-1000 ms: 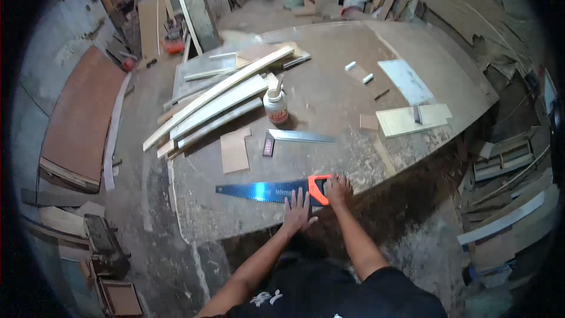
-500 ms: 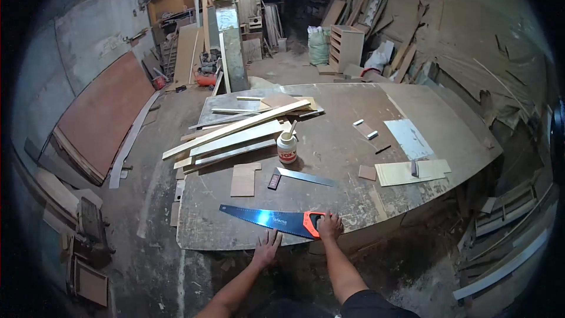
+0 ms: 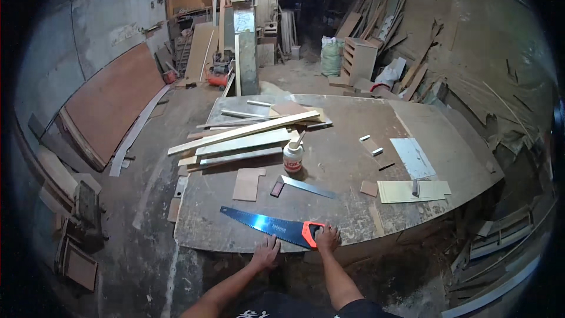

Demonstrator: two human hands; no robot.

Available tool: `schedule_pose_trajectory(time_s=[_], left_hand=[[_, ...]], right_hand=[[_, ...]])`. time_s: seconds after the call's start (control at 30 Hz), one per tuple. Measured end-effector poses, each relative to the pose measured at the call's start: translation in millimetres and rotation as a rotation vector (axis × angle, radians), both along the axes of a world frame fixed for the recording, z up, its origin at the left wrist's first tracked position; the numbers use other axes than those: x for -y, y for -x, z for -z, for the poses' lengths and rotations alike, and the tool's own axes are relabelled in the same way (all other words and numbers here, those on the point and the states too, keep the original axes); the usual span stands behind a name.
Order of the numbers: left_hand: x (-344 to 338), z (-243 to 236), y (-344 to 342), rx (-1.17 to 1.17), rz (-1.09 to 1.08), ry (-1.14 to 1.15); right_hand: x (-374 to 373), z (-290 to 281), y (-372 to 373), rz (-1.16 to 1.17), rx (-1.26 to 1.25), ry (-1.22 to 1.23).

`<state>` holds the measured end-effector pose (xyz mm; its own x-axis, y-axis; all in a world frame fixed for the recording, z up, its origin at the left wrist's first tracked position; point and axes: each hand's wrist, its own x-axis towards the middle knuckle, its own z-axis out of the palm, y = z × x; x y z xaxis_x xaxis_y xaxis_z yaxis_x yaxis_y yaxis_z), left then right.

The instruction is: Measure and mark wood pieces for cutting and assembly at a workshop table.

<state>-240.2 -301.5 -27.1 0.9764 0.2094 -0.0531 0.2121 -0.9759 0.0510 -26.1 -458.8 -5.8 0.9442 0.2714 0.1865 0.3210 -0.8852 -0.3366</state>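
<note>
A hand saw (image 3: 259,222) with a dark shiny blade and an orange handle lies flat near the front edge of the worktable (image 3: 353,224). My right hand (image 3: 328,238) is closed around its handle. Resting at the table edge, just below the toothed side of the blade, my left hand (image 3: 266,251) has its fingers stretched out and holds nothing. Beyond the saw lie a try square (image 3: 309,187) and a notched piece of thin board (image 3: 247,185). A white bottle (image 3: 292,159) with a stick in its mouth stands upright behind the square.
Several wood strips (image 3: 241,141) are piled at the table's left back. To the right are pale yellow boards (image 3: 406,191), a small brown block (image 3: 369,188) and a whitish sheet (image 3: 412,157). A large reddish panel (image 3: 115,103) leans on the left wall; a shelf unit (image 3: 359,62) stands behind.
The view has shifted slightly, so the table's things appear a little lower and to the right. Both hands stay about where they were, and the saw lies slightly more slanted in view.
</note>
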Motion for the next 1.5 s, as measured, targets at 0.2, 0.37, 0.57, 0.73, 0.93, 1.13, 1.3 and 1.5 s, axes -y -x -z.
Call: schedule_pose_trajectory(time_s=[0.2,0.37,0.57,0.73,0.93,1.13,1.3,1.5], left_hand=[[-16,-43,-9,-0.052,0.114,0.111],[-41,-44,-37,-0.263,0.168,0.335],[-74,-49,-67,-0.338,0.243,0.562],[-81,-77,-87,-0.367,0.081,0.497],[-84,-70,-102,0.291,0.048,0.298],[-74,-43,-89,0.301,0.173,0.263],[-75,-38,-66,0.088,0.150,0.250],[-71,-61,-76,0.149,0.178,0.360]], right_hand=[[2,8,0,0.018,0.040,-0.025],[6,13,-2,0.010,0.021,-0.034],[6,5,1,0.001,-0.014,-0.034],[8,24,-2,0.000,-0.018,-0.066],[6,0,2,0.005,-0.077,-0.049],[7,13,-1,-0.018,-0.025,-0.101],[5,7,0,-0.042,-0.057,-0.048],[7,8,-2,-0.009,-0.109,-0.028]])
